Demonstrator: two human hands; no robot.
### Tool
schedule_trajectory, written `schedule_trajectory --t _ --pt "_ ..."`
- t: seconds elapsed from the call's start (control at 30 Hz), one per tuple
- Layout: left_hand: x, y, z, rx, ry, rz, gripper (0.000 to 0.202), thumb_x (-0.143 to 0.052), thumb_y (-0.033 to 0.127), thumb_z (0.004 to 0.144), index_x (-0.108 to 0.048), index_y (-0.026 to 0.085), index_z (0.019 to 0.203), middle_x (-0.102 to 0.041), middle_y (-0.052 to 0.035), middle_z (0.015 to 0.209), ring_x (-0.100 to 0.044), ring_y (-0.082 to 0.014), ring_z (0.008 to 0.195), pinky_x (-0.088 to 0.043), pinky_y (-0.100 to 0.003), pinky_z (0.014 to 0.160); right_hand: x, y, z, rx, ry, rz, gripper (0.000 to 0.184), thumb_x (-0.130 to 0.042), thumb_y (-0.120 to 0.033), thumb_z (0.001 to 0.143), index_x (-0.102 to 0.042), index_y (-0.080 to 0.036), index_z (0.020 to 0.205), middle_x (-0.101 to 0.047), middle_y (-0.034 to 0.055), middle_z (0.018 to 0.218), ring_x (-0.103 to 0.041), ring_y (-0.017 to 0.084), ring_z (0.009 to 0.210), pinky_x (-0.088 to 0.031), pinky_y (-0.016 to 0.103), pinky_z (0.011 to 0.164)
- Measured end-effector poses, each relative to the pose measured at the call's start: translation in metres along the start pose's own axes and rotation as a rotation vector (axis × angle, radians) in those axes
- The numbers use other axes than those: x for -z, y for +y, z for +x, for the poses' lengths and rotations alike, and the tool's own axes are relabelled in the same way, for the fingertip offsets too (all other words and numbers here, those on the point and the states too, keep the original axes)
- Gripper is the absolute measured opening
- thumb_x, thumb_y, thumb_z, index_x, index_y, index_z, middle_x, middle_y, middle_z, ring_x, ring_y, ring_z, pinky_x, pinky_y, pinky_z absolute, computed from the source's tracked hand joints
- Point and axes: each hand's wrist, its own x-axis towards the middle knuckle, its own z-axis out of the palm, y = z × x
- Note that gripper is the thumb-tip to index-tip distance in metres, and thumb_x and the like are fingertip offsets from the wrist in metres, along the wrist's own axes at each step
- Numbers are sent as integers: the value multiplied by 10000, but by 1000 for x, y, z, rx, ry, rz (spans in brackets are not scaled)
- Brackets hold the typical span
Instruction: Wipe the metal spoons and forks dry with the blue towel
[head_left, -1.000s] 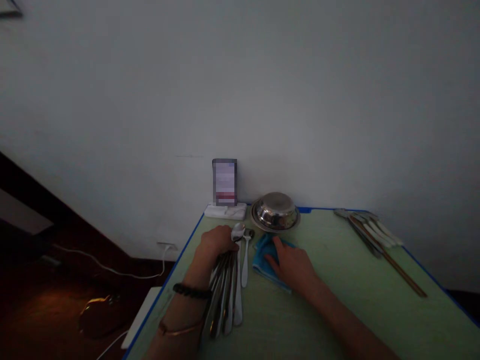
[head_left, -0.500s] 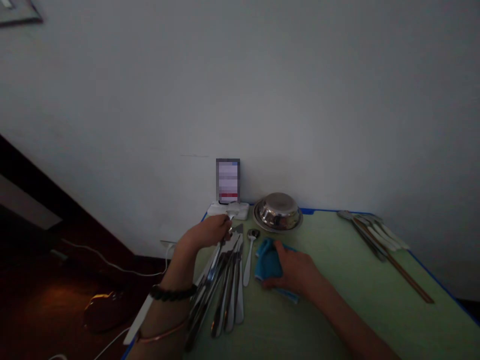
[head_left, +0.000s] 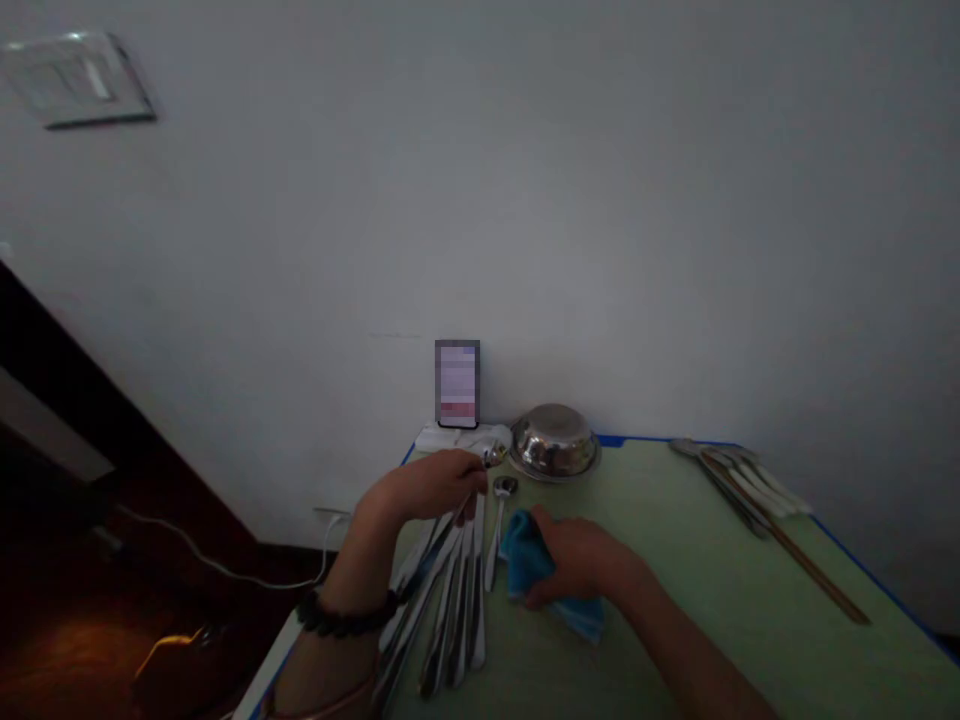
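My left hand (head_left: 427, 485) is closed around the top end of one spoon (head_left: 491, 457) from a row of several metal spoons and knives (head_left: 450, 590) lying on the green table (head_left: 675, 600). My right hand (head_left: 577, 565) grips a bunched blue cloth (head_left: 525, 560) just right of that row. Between the two hands a single small spoon (head_left: 499, 520) lies on the table.
An upturned steel bowl (head_left: 555, 442) sits at the table's back edge by the white wall. A phone (head_left: 457, 384) stands on a white stand (head_left: 457, 438) left of it. More cutlery and chopsticks (head_left: 757, 495) lie at the right. A cable (head_left: 210, 565) runs across the dark floor at the left.
My left hand went from resting flat on the cutlery row to pinching and raising one spoon's end. My right hand gathered the blue cloth and drew it slightly nearer.
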Motion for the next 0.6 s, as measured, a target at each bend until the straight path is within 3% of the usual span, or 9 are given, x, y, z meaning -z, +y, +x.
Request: schedule_trajectory --t 0.13,0.23,0.33,0.43,0.6 --pt "-4 11 1 -36 2 -2 246 -390 279 805 -566 159 682 -626 -9 535 -572 -141 484 -393 -234 509 -10 11 -1 34 152 180 625 -700 -397 556 -556 -147 1110 -659 152 933 -588 346 859 -411 439 742" --pt "-7 17 4 -77 17 -25 238 -432 273 788 -567 157 630 -606 -2 494 -555 -136 477 -386 -230 515 -19 25 -7 19 336 385 393 -574 -420 710 -574 -167 1011 -643 88 881 -582 255 816 -410 370 742" --pt "-12 26 7 -130 32 -93 235 -457 305 791 -582 154 662 -585 16 479 -524 -117 434 -385 -223 505 -29 43 -20 -50 514 636 414 -434 -482 808 -538 -149 1032 -622 75 884 -573 206 788 -431 322 710" --pt "-25 40 14 -183 29 -218 242 -466 340 799 -585 150 710 -562 35 477 -493 -90 381 -391 -213 482 -35 60 -34 -122 613 875 466 -406 -535 811 -526 -156 1053 -634 62 871 -590 199 765 -460 305 663" --pt "-72 58 30 -165 14 -531 313 -361 427 838 -518 159 798 -450 74 428 -416 -79 278 -340 -186 316 -33 76 -53 -185 679 1171 520 -344 -571 820 -509 -186 1129 -655 58 988 -625 204 871 -477 332 782"
